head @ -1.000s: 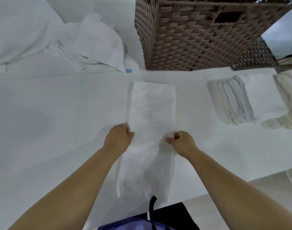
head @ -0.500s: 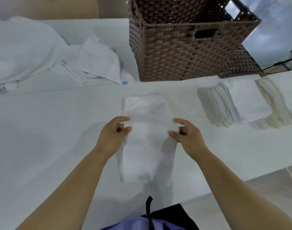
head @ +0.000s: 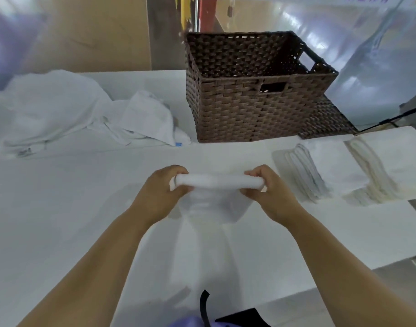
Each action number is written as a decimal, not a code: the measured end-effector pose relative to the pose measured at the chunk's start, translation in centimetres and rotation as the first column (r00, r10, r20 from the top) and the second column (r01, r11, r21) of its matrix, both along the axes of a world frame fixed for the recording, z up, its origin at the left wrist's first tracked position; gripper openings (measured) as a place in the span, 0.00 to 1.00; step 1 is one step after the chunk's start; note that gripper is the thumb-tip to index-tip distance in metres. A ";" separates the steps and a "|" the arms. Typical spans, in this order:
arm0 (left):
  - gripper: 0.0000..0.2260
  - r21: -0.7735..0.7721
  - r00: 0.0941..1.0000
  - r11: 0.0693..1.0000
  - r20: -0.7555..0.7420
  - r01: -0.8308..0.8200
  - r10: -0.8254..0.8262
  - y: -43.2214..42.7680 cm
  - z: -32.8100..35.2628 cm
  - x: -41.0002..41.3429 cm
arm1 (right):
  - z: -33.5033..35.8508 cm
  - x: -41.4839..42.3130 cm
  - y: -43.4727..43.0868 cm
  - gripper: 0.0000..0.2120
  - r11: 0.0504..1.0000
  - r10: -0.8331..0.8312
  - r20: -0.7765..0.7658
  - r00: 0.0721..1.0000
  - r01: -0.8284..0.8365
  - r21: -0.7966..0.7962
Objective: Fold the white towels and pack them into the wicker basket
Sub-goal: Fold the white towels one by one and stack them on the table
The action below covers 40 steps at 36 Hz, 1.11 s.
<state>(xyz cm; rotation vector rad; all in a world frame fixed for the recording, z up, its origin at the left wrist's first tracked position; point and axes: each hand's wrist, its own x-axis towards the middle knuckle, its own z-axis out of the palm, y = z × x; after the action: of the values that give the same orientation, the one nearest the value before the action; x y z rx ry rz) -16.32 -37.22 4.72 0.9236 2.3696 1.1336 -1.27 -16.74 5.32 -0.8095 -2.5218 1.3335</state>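
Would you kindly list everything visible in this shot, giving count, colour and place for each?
held towel: one, white, lifted above the table's near middle, its lower part trailing toward the person
wicker basket: one, brown, far middle of the table
flat woven piece: one, dark brown, lying at the basket's right side
loose towel heap: count unclear, white, far left of the table
folded towel stacks: two, white to cream, side by side on the right of the table
table: one, white, under everything
left hand: one, grips the towel's left end
right hand: one, grips the towel's right end
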 end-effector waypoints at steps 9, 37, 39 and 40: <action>0.07 0.059 0.962 0.997 0.271 -0.049 0.032 1.2 0.0 0.5 | 0.2 0.8 1.8 0.12 0.968 -0.065 0.092 0.994 0.085 -0.237; 0.09 -0.444 0.888 0.896 0.418 0.017 0.190 0.7 -10.1 6.2 | -10.2 5.0 -1.8 0.15 0.978 -0.015 0.684 0.730 0.153 -0.143; 0.12 -0.454 0.875 0.891 0.437 0.013 0.210 0.6 -10.1 6.3 | -10.4 5.0 -1.8 0.16 0.966 -0.025 0.672 0.741 0.190 -0.174; 0.14 -0.457 0.864 0.889 0.449 0.003 0.228 0.5 -10.2 6.3 | -10.5 5.0 -1.8 0.16 0.958 -0.034 0.662 0.749 0.214 -0.192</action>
<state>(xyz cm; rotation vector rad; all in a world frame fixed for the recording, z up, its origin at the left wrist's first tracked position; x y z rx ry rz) -10.02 -36.67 -5.48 0.2845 2.1247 0.6962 3.78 -18.58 -5.20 -1.7460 -2.7130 1.5549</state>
